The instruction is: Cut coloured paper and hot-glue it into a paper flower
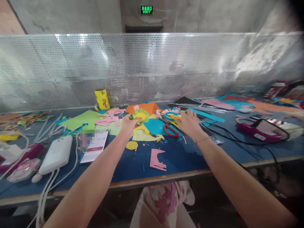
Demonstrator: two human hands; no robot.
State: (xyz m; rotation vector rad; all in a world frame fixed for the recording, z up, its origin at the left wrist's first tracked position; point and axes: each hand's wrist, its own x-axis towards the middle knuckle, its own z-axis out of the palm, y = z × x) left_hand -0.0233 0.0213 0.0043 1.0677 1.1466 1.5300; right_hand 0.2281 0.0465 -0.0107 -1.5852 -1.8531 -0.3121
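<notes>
My left hand (130, 124) is closed on a paper flower (142, 117) with a green fringed edge and a yellow centre, held just above the paper scraps. Over the right part of the pile, my right hand (189, 123) has its fingers bent beside a small yellow piece (176, 117); what lies between the fingertips is hard to make out. Red-handled scissors (171, 130) lie just below that hand. Close by are a blue paper ring (169, 113), a blue sheet (155, 126) and a yellow paper circle (131, 145).
A pink cut-out scrap (155, 160) lies near the front edge. At left are a phone (96, 147), a white power bank (57, 155) with cables, and green paper (82, 120). A yellow box (102, 99) stands by the perforated screen (142, 66). Black cables (228, 139) cross the right side.
</notes>
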